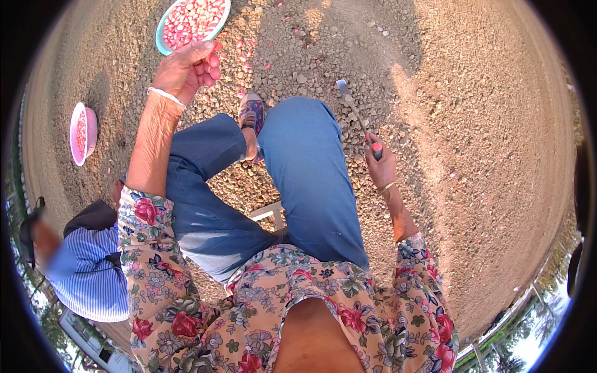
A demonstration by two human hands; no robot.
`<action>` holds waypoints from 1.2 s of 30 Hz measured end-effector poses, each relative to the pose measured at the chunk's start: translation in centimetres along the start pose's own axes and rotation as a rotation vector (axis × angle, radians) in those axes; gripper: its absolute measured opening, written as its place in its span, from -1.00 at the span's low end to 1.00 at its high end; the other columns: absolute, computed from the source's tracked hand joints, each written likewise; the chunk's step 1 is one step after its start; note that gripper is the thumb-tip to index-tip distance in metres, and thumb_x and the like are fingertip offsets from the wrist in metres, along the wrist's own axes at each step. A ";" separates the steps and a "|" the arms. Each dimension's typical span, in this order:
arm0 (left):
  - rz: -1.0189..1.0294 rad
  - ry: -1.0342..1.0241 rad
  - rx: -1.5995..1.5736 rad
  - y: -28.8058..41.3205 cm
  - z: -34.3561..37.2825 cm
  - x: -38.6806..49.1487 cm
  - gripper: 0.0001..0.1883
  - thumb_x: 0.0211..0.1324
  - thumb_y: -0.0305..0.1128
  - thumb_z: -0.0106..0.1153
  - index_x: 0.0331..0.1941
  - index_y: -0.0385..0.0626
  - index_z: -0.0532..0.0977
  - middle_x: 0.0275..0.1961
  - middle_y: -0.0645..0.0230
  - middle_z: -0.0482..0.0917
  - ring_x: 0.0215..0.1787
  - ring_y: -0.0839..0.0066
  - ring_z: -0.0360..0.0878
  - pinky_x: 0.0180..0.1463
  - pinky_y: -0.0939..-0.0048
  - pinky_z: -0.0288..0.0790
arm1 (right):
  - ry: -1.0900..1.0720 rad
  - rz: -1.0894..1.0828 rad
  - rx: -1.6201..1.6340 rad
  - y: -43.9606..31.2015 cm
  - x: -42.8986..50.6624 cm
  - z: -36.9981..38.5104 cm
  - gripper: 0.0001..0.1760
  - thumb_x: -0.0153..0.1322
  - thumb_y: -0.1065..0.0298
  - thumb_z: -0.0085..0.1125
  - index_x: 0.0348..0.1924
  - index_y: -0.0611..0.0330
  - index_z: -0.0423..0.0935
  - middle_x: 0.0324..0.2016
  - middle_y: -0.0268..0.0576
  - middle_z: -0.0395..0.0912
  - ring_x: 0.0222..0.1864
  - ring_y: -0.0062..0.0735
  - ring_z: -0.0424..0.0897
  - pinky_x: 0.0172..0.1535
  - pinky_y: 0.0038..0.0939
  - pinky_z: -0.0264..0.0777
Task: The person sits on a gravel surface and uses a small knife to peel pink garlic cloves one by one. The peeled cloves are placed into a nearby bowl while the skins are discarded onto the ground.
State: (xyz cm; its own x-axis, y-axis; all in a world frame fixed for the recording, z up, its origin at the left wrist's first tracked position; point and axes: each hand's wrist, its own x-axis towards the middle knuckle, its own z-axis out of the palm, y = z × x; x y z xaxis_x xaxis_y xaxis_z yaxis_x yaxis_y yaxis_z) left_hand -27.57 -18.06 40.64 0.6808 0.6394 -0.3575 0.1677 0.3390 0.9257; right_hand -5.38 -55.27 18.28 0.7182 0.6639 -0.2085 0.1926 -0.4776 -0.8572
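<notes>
My left hand [189, 70], its fingertips stained pink, is raised in front of the near rim of a light-blue bowl [163, 46]. Its fingers are curled, and whether anything is between them is hidden. Pink-coated seed pieces [193, 21], possibly cloves, fill that bowl. Out to the right, my right hand [382, 163] grips the dark, red-ended handle of a narrow hand trowel [358, 114]. The trowel's flat metal blade points forward over the crumbly soil [322, 70]. Several pink pieces [245, 63] lie scattered on the ground by my shoe.
A pink basin [91, 133] holding more pink pieces stands on the soil at the left. Beside it, a person in a striped shirt [93, 275] crouches. My shoe [252, 112] is planted ahead of me, and a pale stool frame [268, 212] shows between my legs.
</notes>
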 end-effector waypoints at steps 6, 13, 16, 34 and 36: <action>0.227 -0.043 -0.092 1.9 0.9 -0.9 -0.76 0.32 -0.22 0.09 -0.18 -0.17 0.55 -0.42 0.42 0.59 -0.44 0.57 0.55 -0.41 0.52 0.37 | 0.148 0.007 0.371 -2.4 7.8 4.1 -0.63 0.38 0.50 0.10 0.06 0.25 0.52 -0.61 -0.41 0.45 -0.58 -0.78 0.37 -0.53 -0.61 0.30; 0.221 0.042 -0.157 3.5 1.5 -5.0 -0.73 0.34 -0.24 0.06 -0.13 -0.23 0.53 -0.45 0.43 0.53 -0.47 0.57 0.51 -0.45 0.54 0.31 | 0.099 0.178 0.838 3.4 6.2 9.7 -0.55 0.36 0.57 0.09 0.13 0.25 0.47 -0.37 -0.39 0.51 -0.54 -0.77 0.35 -0.51 -0.67 0.27; 0.265 0.090 -0.168 3.8 2.0 -6.6 -0.70 0.33 -0.25 0.05 -0.10 -0.29 0.50 -0.47 0.38 0.50 -0.52 0.54 0.44 -0.48 0.52 0.28 | 0.096 0.157 0.707 3.4 4.4 9.1 -0.54 0.35 0.59 0.10 0.13 0.27 0.48 -0.36 -0.40 0.51 -0.54 -0.79 0.34 -0.50 -0.69 0.24; 0.169 0.160 -0.318 4.2 3.6 -7.7 -0.73 0.25 -0.32 0.15 -0.21 -0.37 0.53 -0.56 0.24 0.56 -0.60 0.49 0.50 -0.50 0.51 0.36 | -0.085 -0.148 0.220 -1.2 15.7 7.3 -0.58 0.37 0.56 0.09 0.10 0.15 0.54 -0.59 -0.55 0.38 -0.71 -0.83 0.26 -0.68 -0.64 0.11; 0.199 0.121 -0.295 4.1 3.9 -7.7 -0.73 0.23 -0.33 0.17 -0.24 -0.38 0.53 -0.57 0.21 0.56 -0.62 0.48 0.50 -0.50 0.50 0.36 | -0.074 -0.128 0.252 -2.9 17.1 7.0 -0.59 0.37 0.56 0.09 0.09 0.17 0.55 -0.60 -0.56 0.37 -0.72 -0.83 0.25 -0.68 -0.63 0.11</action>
State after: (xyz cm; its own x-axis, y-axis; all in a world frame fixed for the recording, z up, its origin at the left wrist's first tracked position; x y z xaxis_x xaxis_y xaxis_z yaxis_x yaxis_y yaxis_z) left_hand -29.34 -24.24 47.64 0.5870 0.7839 -0.2024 -0.1841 0.3727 0.9095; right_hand 1.61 -38.52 13.88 0.6463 0.7541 -0.1169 0.0994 -0.2350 -0.9669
